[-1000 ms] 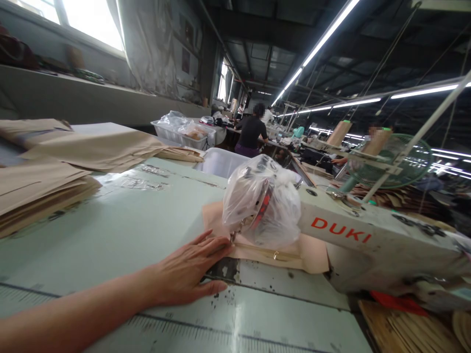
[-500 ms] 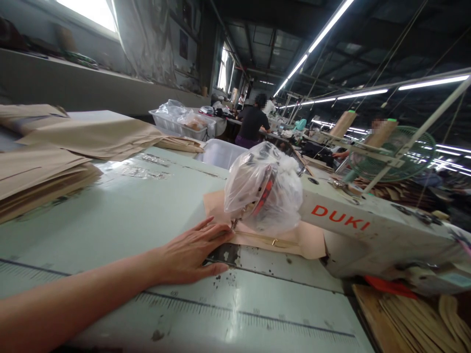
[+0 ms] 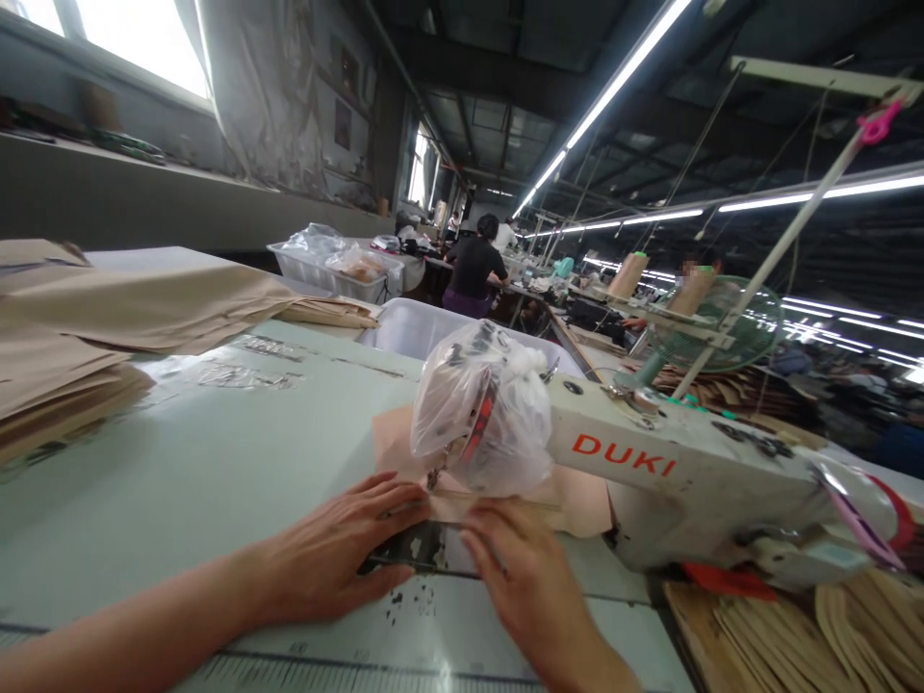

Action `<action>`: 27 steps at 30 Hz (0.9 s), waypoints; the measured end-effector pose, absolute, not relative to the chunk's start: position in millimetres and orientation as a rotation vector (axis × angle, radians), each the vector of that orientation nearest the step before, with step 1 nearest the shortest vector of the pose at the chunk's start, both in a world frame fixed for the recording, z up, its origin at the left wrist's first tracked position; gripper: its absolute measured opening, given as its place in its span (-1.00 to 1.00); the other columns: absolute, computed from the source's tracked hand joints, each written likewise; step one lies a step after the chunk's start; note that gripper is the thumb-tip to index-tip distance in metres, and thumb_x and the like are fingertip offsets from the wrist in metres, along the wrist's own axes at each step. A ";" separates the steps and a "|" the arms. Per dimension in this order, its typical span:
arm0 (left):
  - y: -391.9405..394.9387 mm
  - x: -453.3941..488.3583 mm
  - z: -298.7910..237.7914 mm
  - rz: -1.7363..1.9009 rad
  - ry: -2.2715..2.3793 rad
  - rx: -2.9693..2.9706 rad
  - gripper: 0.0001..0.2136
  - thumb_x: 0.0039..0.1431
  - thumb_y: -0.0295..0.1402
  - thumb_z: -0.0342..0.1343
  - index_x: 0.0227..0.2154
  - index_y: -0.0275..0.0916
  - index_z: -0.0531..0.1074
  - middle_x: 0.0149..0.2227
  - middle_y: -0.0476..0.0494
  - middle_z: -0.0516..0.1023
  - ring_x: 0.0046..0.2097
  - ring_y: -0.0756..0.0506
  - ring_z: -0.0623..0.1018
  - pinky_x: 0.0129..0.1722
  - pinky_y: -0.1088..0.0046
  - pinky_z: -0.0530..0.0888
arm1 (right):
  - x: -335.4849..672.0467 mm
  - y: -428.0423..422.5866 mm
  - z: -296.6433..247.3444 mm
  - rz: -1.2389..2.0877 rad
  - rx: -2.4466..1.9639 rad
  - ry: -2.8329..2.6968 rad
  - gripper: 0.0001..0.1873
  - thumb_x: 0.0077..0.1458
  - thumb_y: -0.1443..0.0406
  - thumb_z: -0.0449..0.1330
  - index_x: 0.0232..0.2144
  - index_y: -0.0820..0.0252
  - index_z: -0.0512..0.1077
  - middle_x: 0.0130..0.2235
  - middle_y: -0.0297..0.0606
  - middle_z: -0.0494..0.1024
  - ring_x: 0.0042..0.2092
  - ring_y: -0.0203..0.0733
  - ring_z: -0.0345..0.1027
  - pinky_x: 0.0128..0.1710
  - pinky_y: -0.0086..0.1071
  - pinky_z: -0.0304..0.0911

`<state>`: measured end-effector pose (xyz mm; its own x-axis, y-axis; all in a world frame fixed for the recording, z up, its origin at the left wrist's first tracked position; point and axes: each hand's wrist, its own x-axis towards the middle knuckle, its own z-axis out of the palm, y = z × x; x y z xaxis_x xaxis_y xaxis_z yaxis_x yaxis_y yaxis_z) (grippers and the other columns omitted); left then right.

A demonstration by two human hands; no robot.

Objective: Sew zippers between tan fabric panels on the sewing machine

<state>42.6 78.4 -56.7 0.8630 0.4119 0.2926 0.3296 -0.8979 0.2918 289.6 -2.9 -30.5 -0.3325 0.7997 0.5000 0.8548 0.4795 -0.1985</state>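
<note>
My left hand (image 3: 339, 553) lies flat on the pale green table (image 3: 194, 462), fingers spread, its fingertips on the near edge of a tan fabric piece (image 3: 394, 438) under the needle. My right hand (image 3: 520, 573) rests palm down on the same fabric just right of the needle, fingers stretched forward. The white DUKI sewing machine (image 3: 685, 472) stands across the table, its head wrapped in a clear plastic bag (image 3: 480, 409).
Stacks of tan fabric (image 3: 108, 318) lie at the left. A white plastic bin (image 3: 425, 327) sits behind the machine, another bin with bags (image 3: 336, 269) farther back. A green fan (image 3: 711, 322) stands at right. Tan cut pieces (image 3: 830, 635) pile at lower right. A person in black (image 3: 473, 274) sits at a distance.
My right hand has come into view and landed on the fabric by the needle. My left hand stayed flat on the fabric edge. The camera shifted slightly right.
</note>
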 end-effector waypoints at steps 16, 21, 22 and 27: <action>82.6 45.8 -48.8 0.662 0.557 2.849 -0.31 0.17 -0.40 0.17 0.36 -0.05 0.13 0.30 -0.15 0.36 0.28 -0.28 0.39 0.39 0.05 0.17 | 292.1 51.5 -74.1 0.026 -1.270 -2.350 -0.54 0.36 0.37 0.06 0.22 -0.15 0.37 0.15 -0.41 0.49 0.21 -0.10 0.34 0.30 -0.16 0.19; 85.9 45.5 -54.4 0.593 0.597 2.838 -0.31 0.18 -0.33 0.19 0.37 -0.09 0.14 0.32 -0.20 0.31 0.32 -0.31 0.34 0.39 -0.02 0.15 | 294.3 55.9 -77.0 0.026 -1.360 -2.250 -0.57 0.34 0.32 0.10 0.16 -0.25 0.43 0.07 -0.46 0.54 0.14 -0.06 0.42 0.27 -0.12 0.25; 86.1 45.4 -54.8 0.582 0.597 2.834 -0.30 0.19 -0.33 0.19 0.38 -0.09 0.13 0.33 -0.20 0.30 0.32 -0.31 0.33 0.39 -0.02 0.14 | 294.9 57.4 -79.2 0.012 -1.357 -2.253 -0.57 0.32 0.31 0.10 0.14 -0.29 0.45 0.07 -0.50 0.54 0.14 -0.06 0.43 0.23 -0.15 0.31; 86.6 46.2 -54.4 0.572 0.587 2.819 -0.29 0.21 -0.32 0.18 0.40 -0.06 0.08 0.34 -0.17 0.29 0.33 -0.29 0.31 0.40 -0.01 0.12 | 301.1 65.4 -91.6 -0.041 -1.325 -2.280 -0.53 0.26 0.27 0.13 0.11 -0.47 0.42 0.07 -0.64 0.53 0.08 -0.03 0.48 0.11 -0.11 0.44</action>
